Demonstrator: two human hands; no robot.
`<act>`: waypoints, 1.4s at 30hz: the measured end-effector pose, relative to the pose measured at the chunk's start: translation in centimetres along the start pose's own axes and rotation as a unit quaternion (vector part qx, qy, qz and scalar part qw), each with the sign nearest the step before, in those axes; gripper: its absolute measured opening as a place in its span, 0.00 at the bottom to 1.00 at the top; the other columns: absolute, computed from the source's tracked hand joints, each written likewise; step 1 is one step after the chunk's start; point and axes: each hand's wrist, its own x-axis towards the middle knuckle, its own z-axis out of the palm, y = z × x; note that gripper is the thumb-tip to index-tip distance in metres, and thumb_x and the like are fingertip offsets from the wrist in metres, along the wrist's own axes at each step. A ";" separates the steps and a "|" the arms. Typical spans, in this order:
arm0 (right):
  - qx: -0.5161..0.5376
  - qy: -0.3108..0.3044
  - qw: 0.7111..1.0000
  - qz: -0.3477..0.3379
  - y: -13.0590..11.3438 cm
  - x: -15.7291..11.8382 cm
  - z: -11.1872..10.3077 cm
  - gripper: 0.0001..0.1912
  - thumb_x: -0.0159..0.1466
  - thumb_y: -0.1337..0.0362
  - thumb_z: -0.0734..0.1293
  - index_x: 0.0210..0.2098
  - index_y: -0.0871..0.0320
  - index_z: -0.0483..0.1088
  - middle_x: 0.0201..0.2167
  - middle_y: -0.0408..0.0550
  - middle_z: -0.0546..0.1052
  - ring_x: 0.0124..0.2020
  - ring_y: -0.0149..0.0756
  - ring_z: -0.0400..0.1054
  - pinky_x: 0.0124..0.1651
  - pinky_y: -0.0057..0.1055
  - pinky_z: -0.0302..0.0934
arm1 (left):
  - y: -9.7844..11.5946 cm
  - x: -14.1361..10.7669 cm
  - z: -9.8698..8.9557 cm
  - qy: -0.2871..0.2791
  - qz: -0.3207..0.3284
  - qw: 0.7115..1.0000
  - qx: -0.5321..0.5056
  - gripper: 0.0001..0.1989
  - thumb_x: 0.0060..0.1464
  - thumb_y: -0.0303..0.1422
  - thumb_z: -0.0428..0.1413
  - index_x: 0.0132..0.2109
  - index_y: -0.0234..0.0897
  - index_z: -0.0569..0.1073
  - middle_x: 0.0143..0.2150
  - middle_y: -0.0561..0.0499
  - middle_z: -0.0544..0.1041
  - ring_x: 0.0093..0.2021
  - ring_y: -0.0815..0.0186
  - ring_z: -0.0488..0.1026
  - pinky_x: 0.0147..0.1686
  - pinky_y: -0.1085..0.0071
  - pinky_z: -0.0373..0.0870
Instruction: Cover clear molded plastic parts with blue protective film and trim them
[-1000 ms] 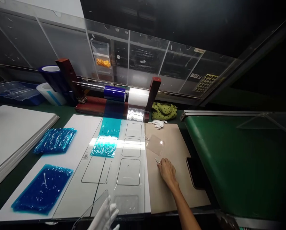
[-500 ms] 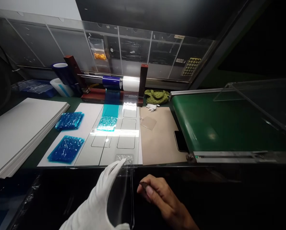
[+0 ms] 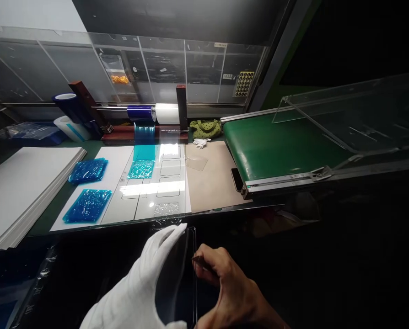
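Note:
My gloved left hand [image 3: 139, 278] holds a transparent plastic sheet [image 3: 175, 278] upright by its edge, close to my body. My bare right hand [image 3: 225, 283] pinches slim tweezers [image 3: 200, 260], their tip touching or almost touching the sheet's far side. Beyond the hands lies a transparent jig plate [image 3: 170, 185] with rounded rectangular outlines. Another transparent sheet [image 3: 196, 163] rests on a kraft paper mat [image 3: 211, 176], well away from both hands.
Blue film pieces [image 3: 88, 205] lie on a white board left of the jig. Film rolls [image 3: 153, 113] stand on a wooden holder behind it. A green conveyor [image 3: 276, 151] runs right, with a phone [image 3: 237, 179] beside it. White boards [image 3: 29, 187] are stacked left.
My right hand has left the kraft mat and come up beside the sheet with the tweezers. My left hand has raised the sheet upright, and the view has drawn back from the table.

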 end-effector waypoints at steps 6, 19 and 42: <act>-0.002 -0.026 1.000 0.010 0.4 -0.7 -0.3 0.51 0.27 0.42 0.77 0.49 0.49 0.66 0.41 0.43 0.68 0.42 0.42 0.68 0.48 0.38 0.69 | 1.0 -0.2 0.3 -0.002 0.013 1.000 0.025 0.57 0.35 0.49 0.63 0.67 0.46 0.39 0.66 0.41 0.47 0.62 0.44 0.55 0.56 0.53 0.65; 0.009 -0.025 0.998 0.048 -0.2 -0.9 -0.7 0.39 0.24 0.43 0.77 0.33 0.55 0.69 0.35 0.42 0.66 0.38 0.37 0.64 0.41 0.31 0.70 | 2.2 1.1 -0.4 -0.038 0.031 0.997 0.063 0.59 0.34 0.52 0.62 0.68 0.44 0.40 0.65 0.38 0.50 0.60 0.42 0.60 0.53 0.53 0.67; -0.553 0.073 0.830 0.019 10.1 21.6 -9.0 0.18 0.61 0.81 0.56 0.45 0.61 0.68 0.42 0.56 0.72 0.44 0.39 0.68 0.43 0.32 0.61 | -6.3 1.4 3.2 0.059 -0.183 0.698 -0.690 0.49 0.48 0.65 0.33 0.65 0.32 0.54 0.66 0.37 0.55 0.66 0.49 0.51 0.61 0.47 0.51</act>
